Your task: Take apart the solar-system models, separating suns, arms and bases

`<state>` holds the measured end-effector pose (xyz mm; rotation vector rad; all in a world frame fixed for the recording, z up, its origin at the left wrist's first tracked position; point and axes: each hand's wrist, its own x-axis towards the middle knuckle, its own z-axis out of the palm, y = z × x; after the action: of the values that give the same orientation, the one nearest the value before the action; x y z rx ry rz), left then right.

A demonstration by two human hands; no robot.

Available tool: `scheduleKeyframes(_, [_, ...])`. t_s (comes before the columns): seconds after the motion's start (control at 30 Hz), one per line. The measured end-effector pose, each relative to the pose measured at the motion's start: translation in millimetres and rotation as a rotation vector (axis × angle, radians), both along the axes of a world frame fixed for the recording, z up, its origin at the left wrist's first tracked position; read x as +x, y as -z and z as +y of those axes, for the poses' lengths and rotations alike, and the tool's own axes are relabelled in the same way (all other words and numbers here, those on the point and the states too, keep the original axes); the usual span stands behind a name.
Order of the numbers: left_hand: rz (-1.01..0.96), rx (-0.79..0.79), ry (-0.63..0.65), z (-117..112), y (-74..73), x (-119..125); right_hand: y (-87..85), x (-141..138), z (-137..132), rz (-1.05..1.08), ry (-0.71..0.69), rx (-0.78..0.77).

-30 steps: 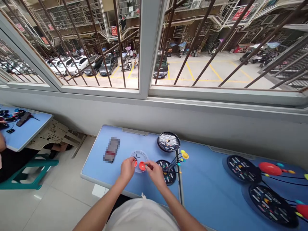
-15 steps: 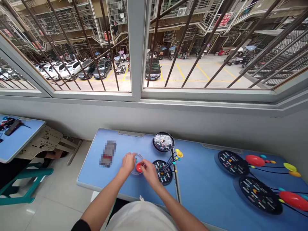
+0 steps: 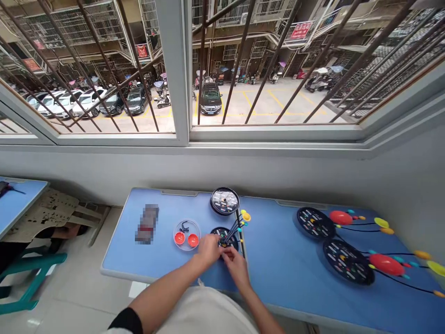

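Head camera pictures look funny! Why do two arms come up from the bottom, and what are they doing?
These pictures come from a camera worn on a person's head. It looks down, just as their eyes would, so their own arms reach up from the bottom. There is no machine here, just bare hands.

The left hand and right hand are together at a small black round board with thin colored sticks. The hands hide whether they are holding anything.

On the blue table there is also a clear round dish with two red cups inside.
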<state>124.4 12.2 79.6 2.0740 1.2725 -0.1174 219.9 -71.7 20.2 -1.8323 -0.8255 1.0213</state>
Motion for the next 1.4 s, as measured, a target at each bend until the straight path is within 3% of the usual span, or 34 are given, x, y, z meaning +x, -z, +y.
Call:
scheduleKeyframes(0.3, [-0.004,0.012,0.061,-1.3,8.2,28.5,12.2,5.3,17.1,-0.254,-0.041,-0.162])
scheduleKeyframes(0.57, [-0.114,0.034,0.042,-10.0,-15.1,28.9,13.1,15.4,28.0,-0.244,-0.04,-0.249])
scheduleKeyframes(0.73, [-0.215,0.006,-0.088,-17.7,-27.3,10.6,4.7,15.2,23.9,-0.091,-0.022,-0.226])
scheduleKeyframes(0.87, [-0.412,-0.168,-0.403,-24.3,-30.8,-18.0,-12.3,4.6,2.1,0.108,-0.04,-0.201])
scheduleKeyframes(0.97, [-0.455,-0.28,-0.558,-31.4,-34.1,-37.0,-35.5,-7.4,-9.8,0.374,-0.051,-0.139])
scheduleKeyframes(1.07, [-0.469,-0.4,-0.628,-39.3,-40.6,-49.1,-61.5,-20.2,-7.4,0.583,-0.025,-0.069])
scheduleKeyframes(1.17, [-0.52,-0.595,-0.72,-43.3,-50.3,-57.8,-80.0,-29.7,2.4,0.558,-0.057,-0.037])
scheduleKeyframes(1.3, [-0.684,-0.92,-0.762,-39.7,-64.3,-71.3,-91.3,-34.9,10.4,0.532,-0.163,0.01])
scheduleKeyframes(1.4, [-0.729,-1.062,-0.732,-36.1,-70.9,-79.9,-97.7,-37.1,11.7,0.597,-0.234,0.005])
